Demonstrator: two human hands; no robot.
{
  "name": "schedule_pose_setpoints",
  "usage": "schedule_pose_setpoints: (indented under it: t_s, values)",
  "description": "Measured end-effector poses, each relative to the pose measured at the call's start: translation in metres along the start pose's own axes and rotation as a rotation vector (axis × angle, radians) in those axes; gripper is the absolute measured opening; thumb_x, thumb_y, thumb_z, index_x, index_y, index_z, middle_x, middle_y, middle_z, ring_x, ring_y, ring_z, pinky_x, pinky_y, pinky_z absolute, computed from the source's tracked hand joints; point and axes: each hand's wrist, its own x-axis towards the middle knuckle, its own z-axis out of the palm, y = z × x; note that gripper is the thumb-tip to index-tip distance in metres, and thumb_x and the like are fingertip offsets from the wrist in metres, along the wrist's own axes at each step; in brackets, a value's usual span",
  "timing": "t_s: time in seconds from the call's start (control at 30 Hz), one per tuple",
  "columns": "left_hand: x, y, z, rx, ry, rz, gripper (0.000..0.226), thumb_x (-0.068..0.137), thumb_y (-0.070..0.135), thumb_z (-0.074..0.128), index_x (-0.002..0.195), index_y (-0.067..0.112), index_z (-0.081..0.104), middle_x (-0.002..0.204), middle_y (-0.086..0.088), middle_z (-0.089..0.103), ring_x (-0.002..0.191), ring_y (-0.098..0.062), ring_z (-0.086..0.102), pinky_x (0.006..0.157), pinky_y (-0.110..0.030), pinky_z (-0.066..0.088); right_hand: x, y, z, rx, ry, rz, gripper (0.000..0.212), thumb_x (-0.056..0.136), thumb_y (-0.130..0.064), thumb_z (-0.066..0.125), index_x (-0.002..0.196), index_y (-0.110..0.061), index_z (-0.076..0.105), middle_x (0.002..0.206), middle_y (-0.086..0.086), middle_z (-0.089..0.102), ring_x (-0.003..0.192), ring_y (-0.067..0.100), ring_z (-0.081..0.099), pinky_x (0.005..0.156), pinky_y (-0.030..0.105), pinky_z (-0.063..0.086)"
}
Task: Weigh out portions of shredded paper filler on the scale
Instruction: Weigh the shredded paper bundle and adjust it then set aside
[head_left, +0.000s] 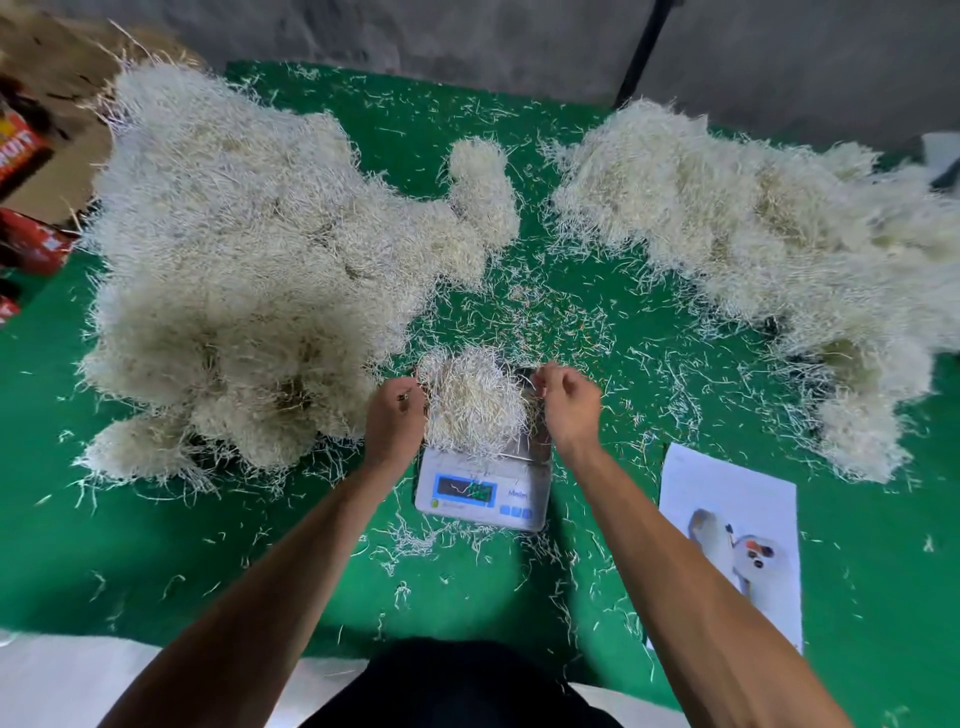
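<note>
Head view: a portion of shredded paper sits on the scale. Left hand and right hand each pinch strands at its edges, curled grip. Trimming to weight, likely; next, read the display.

I get bright, even light from above, with soft shadows under the paper heaps. Wide-angle bending curves the desk edges; corners smear, and the scale display reads blurred.
</note>
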Motion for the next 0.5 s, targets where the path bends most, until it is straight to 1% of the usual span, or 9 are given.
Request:
schedule_pose_setpoints:
  t_s: [0.07, 0.1, 0.2, 0.27, 0.3, 0.37, 0.4, 0.47, 0.5]
  values:
    - [-0.001, 0.004, -0.002, -0.038, -0.005, 0.002, 0.018, 0.102, 0.019, 0.054, 0.114, 0.012, 0.065, 0.11, 0.003, 0.063, 0.095, -0.008, 0.06, 0.071, -0.008, 0.041, -0.002, 0.001, 0.001, 0.008, -0.008, 0.006, 0.026, 0.108, -0.019, 0.05, 0.09, -0.018, 0.069, 0.097, 0.023, 0.072, 0.055, 0.006, 0.053, 0.043, 0.018, 0.04]
    - [-0.002, 0.007, -0.003, -0.05, -0.004, 0.008, 0.012, 0.102, 0.018, 0.054, 0.107, 0.018, 0.065, 0.105, 0.005, 0.063, 0.089, -0.006, 0.06, 0.069, -0.011, 0.042, -0.003, 0.001, 0.002, 0.008, -0.008, 0.006, 0.025, 0.108, -0.02, 0.05, 0.091, -0.016, 0.068, 0.097, 0.023, 0.073, 0.058, 0.01, 0.055, 0.044, 0.021, 0.042]
    - [-0.001, 0.012, -0.001, -0.059, -0.006, 0.047, 0.024, 0.102, 0.016, 0.052, 0.083, 0.031, 0.055, 0.077, 0.013, 0.052, 0.064, 0.001, 0.046, 0.055, -0.018, 0.039, -0.008, 0.004, 0.006, -0.011, 0.018, -0.02, 0.024, 0.108, -0.019, 0.049, 0.096, -0.013, 0.068, 0.094, 0.008, 0.073, 0.058, 0.02, 0.057, 0.05, 0.042, 0.052]
    - [0.002, 0.021, -0.001, -0.124, -0.075, -0.011, 0.015, 0.105, 0.023, 0.049, 0.111, 0.018, 0.062, 0.083, 0.015, 0.054, 0.065, -0.002, 0.048, 0.053, -0.014, 0.043, -0.014, 0.008, 0.01, -0.042, 0.049, -0.067, 0.021, 0.109, -0.025, 0.048, 0.104, -0.016, 0.066, 0.084, 0.001, 0.069, 0.057, 0.01, 0.055, 0.045, 0.037, 0.049]
    - [0.003, 0.028, 0.0, -0.151, -0.132, -0.04, 0.031, 0.107, 0.031, 0.046, 0.132, 0.016, 0.055, 0.095, 0.015, 0.057, 0.073, -0.005, 0.052, 0.06, -0.013, 0.046, -0.019, 0.009, 0.015, -0.032, 0.04, -0.08, 0.02, 0.109, -0.031, 0.048, 0.107, -0.02, 0.064, 0.085, 0.001, 0.066, 0.06, 0.008, 0.056, 0.047, 0.029, 0.047]
    - [0.003, 0.044, 0.007, -0.155, -0.274, -0.081, 0.048, 0.108, 0.044, 0.035, 0.15, 0.023, 0.04, 0.123, 0.014, 0.054, 0.103, -0.006, 0.052, 0.088, -0.023, 0.043, -0.029, 0.008, 0.031, -0.02, -0.07, -0.072, 0.031, 0.108, -0.045, 0.044, 0.124, -0.022, 0.059, 0.102, -0.001, 0.068, 0.077, 0.005, 0.066, 0.062, 0.024, 0.056]
    - [-0.001, 0.053, 0.014, -0.155, -0.323, -0.09, 0.049, 0.108, 0.048, 0.03, 0.149, 0.023, 0.044, 0.13, 0.012, 0.053, 0.111, -0.005, 0.051, 0.096, -0.026, 0.039, -0.033, 0.007, 0.041, -0.04, -0.142, -0.059, 0.046, 0.107, -0.054, 0.04, 0.14, -0.024, 0.051, 0.123, -0.004, 0.066, 0.098, 0.001, 0.067, 0.081, 0.026, 0.059]
    - [-0.014, 0.069, 0.033, -0.251, -0.385, -0.135, 0.048, 0.107, 0.052, 0.029, 0.126, 0.025, 0.064, 0.125, 0.0, 0.066, 0.11, -0.011, 0.063, 0.09, -0.026, 0.048, -0.036, 0.005, 0.061, 0.01, -0.226, -0.028, 0.064, 0.103, -0.069, 0.031, 0.158, -0.036, 0.031, 0.155, -0.008, 0.046, 0.135, 0.006, 0.05, 0.114, 0.037, 0.043]
    - [-0.021, 0.077, 0.04, -0.348, -0.381, -0.185, 0.04, 0.106, 0.052, 0.034, 0.113, 0.031, 0.068, 0.115, 0.002, 0.071, 0.103, -0.011, 0.067, 0.082, -0.023, 0.049, -0.036, 0.001, 0.067, 0.103, -0.206, -0.008, 0.065, 0.1, -0.072, 0.034, 0.157, -0.04, 0.031, 0.157, -0.01, 0.044, 0.14, 0.008, 0.046, 0.117, 0.039, 0.038]
